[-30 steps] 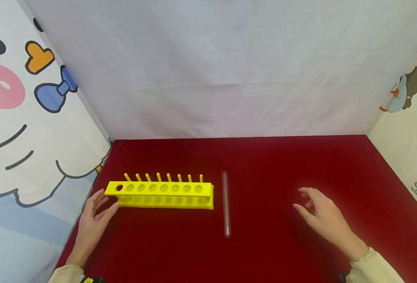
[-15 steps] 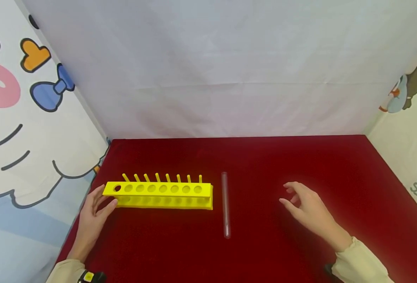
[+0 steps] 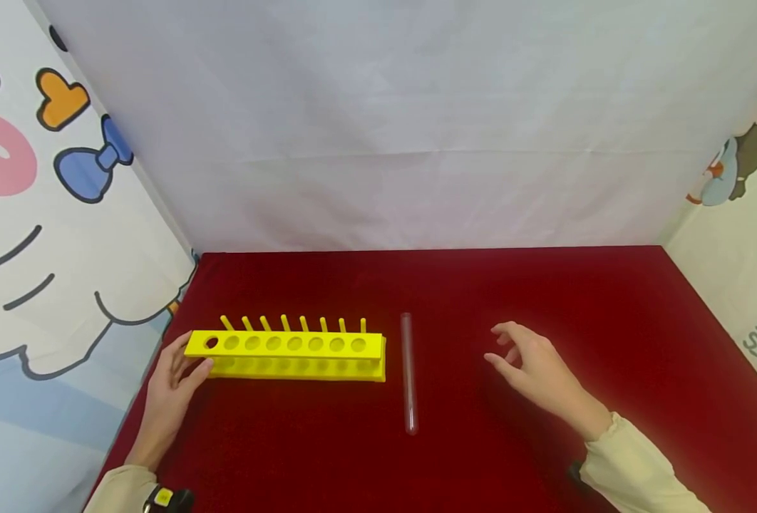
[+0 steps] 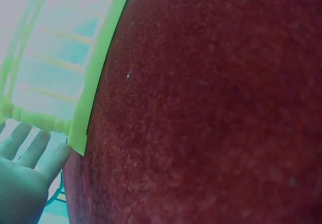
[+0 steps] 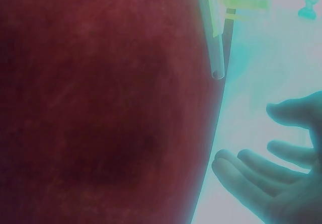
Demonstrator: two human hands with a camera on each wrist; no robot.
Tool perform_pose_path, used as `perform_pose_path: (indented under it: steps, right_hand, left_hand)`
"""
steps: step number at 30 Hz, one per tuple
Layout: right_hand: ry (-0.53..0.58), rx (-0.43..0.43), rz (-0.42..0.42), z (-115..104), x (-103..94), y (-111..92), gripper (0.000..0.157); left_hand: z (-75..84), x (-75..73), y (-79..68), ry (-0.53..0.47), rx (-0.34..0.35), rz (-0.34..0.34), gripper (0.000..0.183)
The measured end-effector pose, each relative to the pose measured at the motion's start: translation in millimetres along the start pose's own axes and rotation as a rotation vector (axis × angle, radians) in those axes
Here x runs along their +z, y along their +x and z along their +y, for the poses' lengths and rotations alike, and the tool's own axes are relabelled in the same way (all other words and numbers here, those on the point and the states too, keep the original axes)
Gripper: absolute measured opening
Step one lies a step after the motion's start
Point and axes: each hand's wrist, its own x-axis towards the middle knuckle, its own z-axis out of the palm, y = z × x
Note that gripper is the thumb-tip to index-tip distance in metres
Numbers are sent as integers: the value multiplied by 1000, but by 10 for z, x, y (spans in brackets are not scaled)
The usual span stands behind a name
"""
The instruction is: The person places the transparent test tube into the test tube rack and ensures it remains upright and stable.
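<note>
A yellow test tube rack point(image 3: 286, 368) stands on the dark red cloth at the left, its row of round holes on top and several drying pegs rising behind. My left hand point(image 3: 166, 402) is at the rack's left end, thumb by the front corner and fingers along the end. In the left wrist view, the straight fingers of that hand point(image 4: 25, 183) reach the rack's end post point(image 4: 37, 119). A clear glass test tube point(image 3: 410, 377) lies on the cloth just right of the rack. To the tube's right hovers my right hand point(image 3: 539, 374), fingers loosely bent, with nothing in it.
Behind the red-covered table point(image 3: 468, 463) hangs a plain pale cloth backdrop point(image 3: 417, 128). Printed cartoon panels stand on the left point(image 3: 26, 306) and right sides. Dark straps show at both cream sleeves point(image 3: 641, 463).
My right hand has moved leftward toward the test tube. My left hand has come in slightly closer around the rack's left end; rack and tube lie practically as before.
</note>
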Motion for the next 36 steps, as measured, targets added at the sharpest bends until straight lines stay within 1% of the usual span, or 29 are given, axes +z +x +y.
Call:
perform_pose_path:
  steps: [3, 5, 9, 15, 18, 24, 28, 36]
  right_hand:
    - [20, 2, -19, -24, 15, 28, 33]
    - [32, 6, -26, -38, 28, 47, 32]
    - [35, 4, -27, -58, 65, 81, 32]
    - [69, 20, -50, -112, 108, 137, 31]
    - [79, 18, -54, -132, 135, 177, 30]
    - [101, 9, -54, -180, 197, 256, 29]
    - [110, 17, -76, -215, 246, 300, 29]
    - [98, 33, -121, -272, 347, 377, 32]
  left_hand:
    - [11, 4, 13, -17, 7, -10, 57]
    - [-18, 2, 30, -36, 11, -9, 57]
    - [-53, 4, 49, -29, 10, -7, 58]
    - [51, 51, 32, -43, -29, 15, 58]
    - [60, 63, 48, -50, -41, 24, 58]
    - [40, 44, 69, -23, -37, 22, 58]
    - [47, 39, 66, 3, -34, 34, 55]
    - [13, 57, 105, -22, -80, 55, 52]
